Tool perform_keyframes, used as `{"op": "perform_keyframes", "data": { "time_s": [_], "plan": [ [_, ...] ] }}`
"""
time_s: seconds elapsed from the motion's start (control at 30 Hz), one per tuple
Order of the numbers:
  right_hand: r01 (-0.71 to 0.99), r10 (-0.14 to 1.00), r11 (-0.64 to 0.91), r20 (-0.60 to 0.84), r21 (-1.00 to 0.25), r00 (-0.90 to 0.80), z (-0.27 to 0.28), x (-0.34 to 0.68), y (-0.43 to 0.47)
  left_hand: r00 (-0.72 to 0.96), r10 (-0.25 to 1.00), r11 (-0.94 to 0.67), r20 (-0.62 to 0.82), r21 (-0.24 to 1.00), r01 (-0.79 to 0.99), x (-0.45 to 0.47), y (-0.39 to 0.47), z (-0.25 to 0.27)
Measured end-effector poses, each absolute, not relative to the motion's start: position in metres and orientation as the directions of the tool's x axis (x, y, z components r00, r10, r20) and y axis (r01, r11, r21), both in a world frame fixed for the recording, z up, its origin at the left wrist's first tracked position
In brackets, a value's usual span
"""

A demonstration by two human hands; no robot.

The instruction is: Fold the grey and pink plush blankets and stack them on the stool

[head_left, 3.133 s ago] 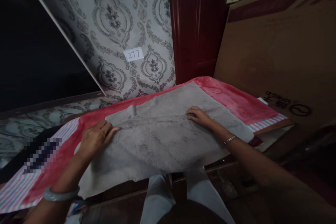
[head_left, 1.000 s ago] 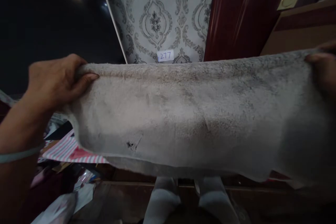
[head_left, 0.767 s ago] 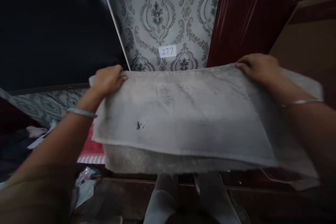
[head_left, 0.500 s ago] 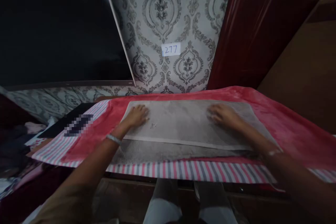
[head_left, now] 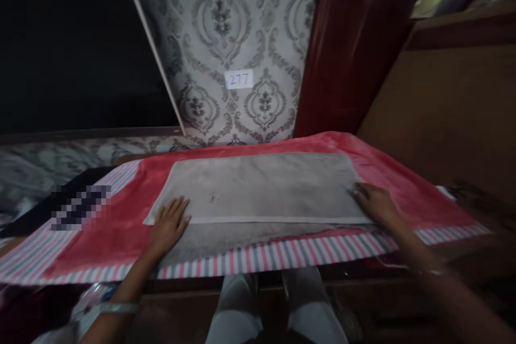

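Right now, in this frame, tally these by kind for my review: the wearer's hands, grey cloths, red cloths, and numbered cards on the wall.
Hands: 2 (left hand, right hand)
Grey cloth: 1, folded
Red cloth: 1, under the grey
Numbered card: 1
Total: 5

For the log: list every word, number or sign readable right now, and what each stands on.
"277": handwritten in blue on the white rectangular paper label against white-and-gray patterned wallpaper.
Small dark mark on the gray rectangular cloth: too blurred to tell whether it is lettering.
Nothing else is legible.
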State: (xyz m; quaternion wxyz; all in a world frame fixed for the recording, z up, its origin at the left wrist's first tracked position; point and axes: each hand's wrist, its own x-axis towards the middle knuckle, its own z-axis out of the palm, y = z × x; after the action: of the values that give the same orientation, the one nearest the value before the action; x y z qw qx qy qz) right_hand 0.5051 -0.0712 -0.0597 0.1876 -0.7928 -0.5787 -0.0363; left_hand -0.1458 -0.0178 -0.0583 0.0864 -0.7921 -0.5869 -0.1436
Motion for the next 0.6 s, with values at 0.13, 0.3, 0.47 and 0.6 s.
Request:
{"op": "perform_keyframes", "data": {
  "time_s": [0.13, 0.3, 0.47, 0.6],
  "plan": [
    [0.794, 0.828, -0.531, 0.018, -0.296, 0.560, -0.034, 0.502, -0.070, 0.265, 0.886, -0.291, 0.379, 0.011, 0.957, -0.147, -0.006, -0.064],
    [0.716, 0.798, -0.558, -0.036, -0.419, 0.602, -0.022, 0.514, -0.062, 0.270, 0.896, -0.292, 0.353, 0.009, 0.956, -0.147, -0.006, -0.054],
    [0.597, 0.802, -0.517, -0.101, -0.614, 0.589, -0.012, 0.525, -0.053, 0.253, 0.903, -0.280, 0.347, 0.031, 0.959, -0.148, -0.005, -0.052],
    [0.508, 0.837, -0.404, -0.084, -0.761, 0.541, -0.010, 0.525, -0.046, 0.256, 0.898, -0.284, 0.357, 0.028, 0.958, -0.150, -0.001, -0.056]
  ]
}}
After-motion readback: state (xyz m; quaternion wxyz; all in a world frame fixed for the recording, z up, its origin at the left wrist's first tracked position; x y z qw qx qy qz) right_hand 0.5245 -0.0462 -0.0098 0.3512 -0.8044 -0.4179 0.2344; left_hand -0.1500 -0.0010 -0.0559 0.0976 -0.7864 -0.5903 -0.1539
